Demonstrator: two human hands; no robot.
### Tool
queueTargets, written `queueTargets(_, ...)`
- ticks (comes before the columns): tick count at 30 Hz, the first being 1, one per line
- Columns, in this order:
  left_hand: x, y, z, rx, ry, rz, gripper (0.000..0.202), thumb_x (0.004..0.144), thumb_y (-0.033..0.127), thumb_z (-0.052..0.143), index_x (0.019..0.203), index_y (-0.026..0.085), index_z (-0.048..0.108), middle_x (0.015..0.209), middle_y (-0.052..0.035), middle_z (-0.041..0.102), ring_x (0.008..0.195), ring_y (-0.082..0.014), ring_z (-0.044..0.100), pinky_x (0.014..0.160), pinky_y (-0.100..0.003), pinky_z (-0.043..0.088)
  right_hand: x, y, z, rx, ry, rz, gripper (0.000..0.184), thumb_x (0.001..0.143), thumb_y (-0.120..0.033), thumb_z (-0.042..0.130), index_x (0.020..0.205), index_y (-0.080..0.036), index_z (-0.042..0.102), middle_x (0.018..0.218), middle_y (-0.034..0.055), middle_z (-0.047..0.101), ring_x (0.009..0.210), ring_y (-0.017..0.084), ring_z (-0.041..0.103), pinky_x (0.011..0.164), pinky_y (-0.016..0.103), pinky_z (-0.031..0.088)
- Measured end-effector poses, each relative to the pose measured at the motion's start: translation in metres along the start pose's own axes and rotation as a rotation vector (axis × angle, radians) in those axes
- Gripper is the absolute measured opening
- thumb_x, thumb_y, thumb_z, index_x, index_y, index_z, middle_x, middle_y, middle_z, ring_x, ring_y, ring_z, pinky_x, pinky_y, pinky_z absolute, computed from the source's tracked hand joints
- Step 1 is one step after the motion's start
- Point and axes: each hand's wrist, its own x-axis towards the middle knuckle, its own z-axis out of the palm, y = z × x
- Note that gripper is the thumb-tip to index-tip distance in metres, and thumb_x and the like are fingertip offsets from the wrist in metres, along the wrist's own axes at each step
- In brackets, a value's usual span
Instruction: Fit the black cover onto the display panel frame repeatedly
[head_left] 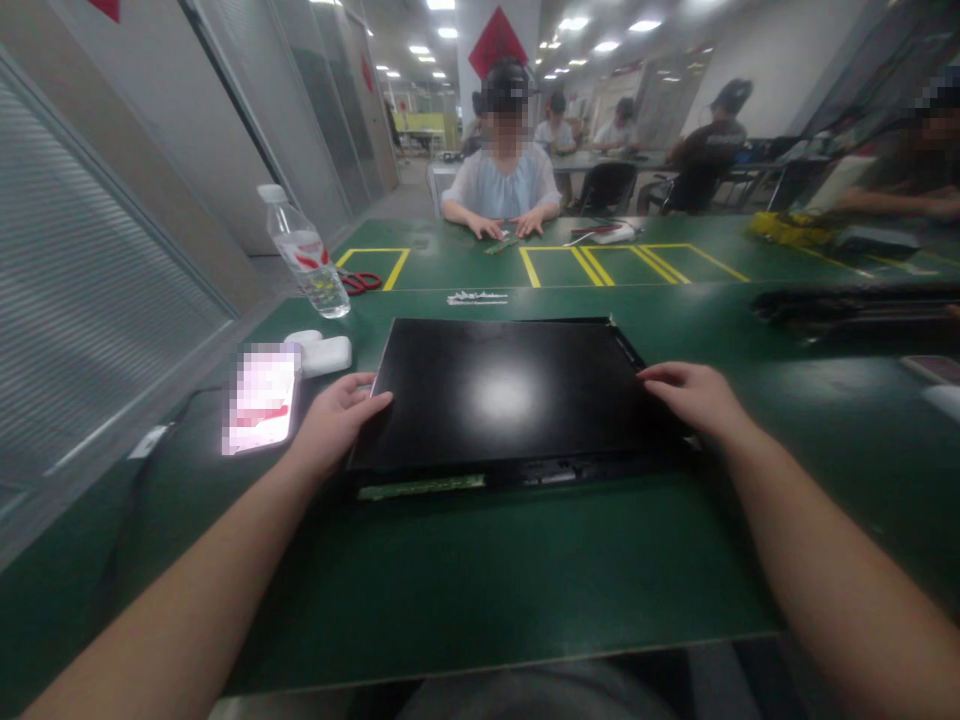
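Note:
A flat black display panel (465, 400) lies in front of me, with a bright reflection in its middle. Under it shows the edge of a black frame (577, 470), and a green strip (421, 488) runs along the near left side. With the thumb on top and the fingers at the edge, my left hand (337, 415) grips the panel's left side. My right hand (690, 395) pinches the right edge, fingertips close together; whether it touches the frame as well I cannot tell.
Left of the panel are a lit phone (262, 400), a white case (326, 355), a water bottle (307, 255) and red-handled scissors (364, 283). Small white strips (478, 298) lie beyond it. Dark blurred parts (855, 310) are at right. Across the green table (480, 580) sits a person (502, 180).

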Motion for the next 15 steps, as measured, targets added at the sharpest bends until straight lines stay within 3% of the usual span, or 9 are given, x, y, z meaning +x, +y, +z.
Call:
queueTargets(7, 0.001, 0.002, -0.006, 0.040, 0.069, 0.024, 0.042, 0.071, 0.016, 0.084, 0.112, 0.017, 0.075, 0.086, -0.0076, 0.083, 0.081, -0.0261, 0.081, 0.070, -0.030, 0.063, 0.001, 0.003, 0.000, 0.094, 0.001, 0.050, 0.016, 0.072, -0.033, 0.072, 0.083, -0.026, 0.084, 0.085, 0.0053, 0.082, 0.082, 0.027, 0.076, 0.078, 0.040, 0.060)
queueTargets(15, 0.002, 0.003, -0.010, 0.047, 0.084, 0.076, 0.041, 0.064, 0.023, 0.089, 0.105, 0.019, 0.082, 0.108, -0.0103, 0.085, 0.110, -0.0336, 0.078, 0.084, -0.036, 0.065, -0.001, -0.004, -0.003, 0.086, -0.024, 0.112, 0.015, 0.075, -0.029, 0.071, 0.083, -0.026, 0.083, 0.086, 0.0059, 0.081, 0.085, 0.028, 0.076, 0.084, 0.042, 0.060)
